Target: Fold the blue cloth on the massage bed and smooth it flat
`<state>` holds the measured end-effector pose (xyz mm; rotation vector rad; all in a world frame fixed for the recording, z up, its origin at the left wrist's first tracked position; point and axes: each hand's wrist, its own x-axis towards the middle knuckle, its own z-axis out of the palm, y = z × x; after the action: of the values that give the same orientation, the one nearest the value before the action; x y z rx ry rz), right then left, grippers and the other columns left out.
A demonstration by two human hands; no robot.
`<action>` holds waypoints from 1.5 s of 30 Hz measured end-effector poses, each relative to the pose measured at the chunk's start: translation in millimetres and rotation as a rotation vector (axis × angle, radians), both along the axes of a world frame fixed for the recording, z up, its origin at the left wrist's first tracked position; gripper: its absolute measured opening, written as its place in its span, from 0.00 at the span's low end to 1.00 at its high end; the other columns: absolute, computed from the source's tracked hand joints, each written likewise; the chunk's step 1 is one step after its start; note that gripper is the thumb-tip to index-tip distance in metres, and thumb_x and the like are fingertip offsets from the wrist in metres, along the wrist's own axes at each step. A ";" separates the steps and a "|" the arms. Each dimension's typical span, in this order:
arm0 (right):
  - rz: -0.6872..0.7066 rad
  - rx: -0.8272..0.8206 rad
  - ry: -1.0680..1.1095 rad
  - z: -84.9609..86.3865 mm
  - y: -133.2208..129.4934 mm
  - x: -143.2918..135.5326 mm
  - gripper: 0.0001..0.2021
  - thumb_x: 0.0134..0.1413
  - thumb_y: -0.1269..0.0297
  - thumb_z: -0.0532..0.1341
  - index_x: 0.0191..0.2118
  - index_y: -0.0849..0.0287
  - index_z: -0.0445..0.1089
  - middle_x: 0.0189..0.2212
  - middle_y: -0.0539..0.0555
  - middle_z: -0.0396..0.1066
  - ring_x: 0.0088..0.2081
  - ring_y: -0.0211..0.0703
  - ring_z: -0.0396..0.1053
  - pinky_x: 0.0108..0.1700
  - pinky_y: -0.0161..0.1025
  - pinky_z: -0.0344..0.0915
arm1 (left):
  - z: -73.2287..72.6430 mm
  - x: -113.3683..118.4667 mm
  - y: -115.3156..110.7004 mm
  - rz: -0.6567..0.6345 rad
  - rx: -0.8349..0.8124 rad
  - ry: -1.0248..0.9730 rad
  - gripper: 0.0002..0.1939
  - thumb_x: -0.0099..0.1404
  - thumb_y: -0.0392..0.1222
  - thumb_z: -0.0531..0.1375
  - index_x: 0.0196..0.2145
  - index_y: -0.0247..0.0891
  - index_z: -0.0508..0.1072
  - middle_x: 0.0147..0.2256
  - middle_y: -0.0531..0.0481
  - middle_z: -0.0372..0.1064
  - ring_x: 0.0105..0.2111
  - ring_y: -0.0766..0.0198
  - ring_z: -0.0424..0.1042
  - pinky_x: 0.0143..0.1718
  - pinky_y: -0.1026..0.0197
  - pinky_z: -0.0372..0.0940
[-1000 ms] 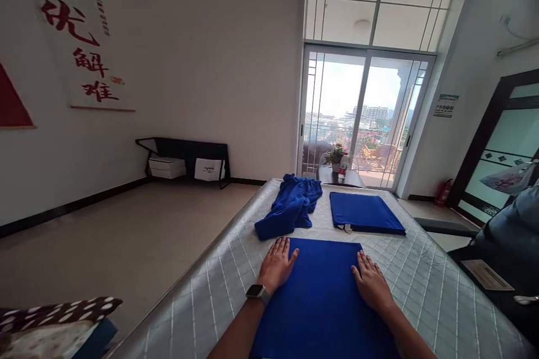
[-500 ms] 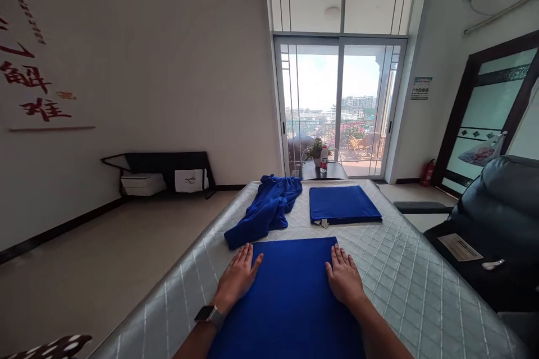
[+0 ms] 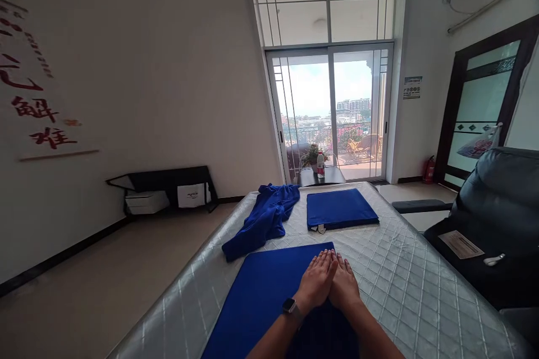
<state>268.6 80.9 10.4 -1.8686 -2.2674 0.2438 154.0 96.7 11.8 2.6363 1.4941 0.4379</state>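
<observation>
1. Underneath both hands lies a quilted grey mattress (image 3: 412, 286).
2. Directly below the palms spreads a flat blue towel (image 3: 261, 297).
3. Beyond the fingertips sit a crumpled blue towel (image 3: 263, 219) and a folded blue towel (image 3: 339, 208).
4. Left hand (image 3: 318, 280) and right hand (image 3: 343, 289) rest open, flat, touching, gripping nothing.
5. A smartwatch (image 3: 289, 307) circles the left wrist.

We have one view only, from a camera worn on the head. It looks forward and slightly down along the quilted mattress (image 3: 404, 286) toward the sliding glass door (image 3: 332, 115) at the far wall. Our forearms enter from the bottom edge, close to the lens; the room beyond sits well back.
</observation>
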 end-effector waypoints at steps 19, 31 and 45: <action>-0.077 -0.008 -0.041 2.0 4.1 -7.6 0.32 0.66 0.57 0.38 0.71 0.66 0.41 0.71 0.54 0.36 0.71 0.45 0.35 0.69 0.47 0.33 | -28.5 -224.8 -3.5 0.451 -0.012 0.124 0.37 0.74 0.59 0.35 0.68 0.31 0.52 0.69 0.40 0.44 0.69 0.53 0.44 0.68 0.47 0.45; -0.064 0.011 -0.110 -3.9 8.5 -8.0 0.33 0.66 0.54 0.37 0.71 0.65 0.41 0.71 0.53 0.38 0.71 0.44 0.36 0.69 0.45 0.34 | -28.7 -230.6 -1.9 0.537 0.071 0.033 0.40 0.72 0.63 0.37 0.67 0.28 0.55 0.68 0.36 0.50 0.68 0.51 0.47 0.67 0.48 0.48; -0.063 0.020 -0.186 13.8 22.4 -15.1 0.32 0.66 0.54 0.38 0.71 0.64 0.44 0.71 0.55 0.40 0.71 0.48 0.37 0.69 0.48 0.40 | -12.6 -228.2 -13.4 0.556 0.047 -0.012 0.44 0.71 0.65 0.33 0.67 0.24 0.54 0.68 0.32 0.48 0.68 0.49 0.48 0.67 0.49 0.48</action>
<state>253.4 103.3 24.2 -2.0257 -2.3118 0.0393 -74.2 83.3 -0.8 2.2034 2.2287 0.5234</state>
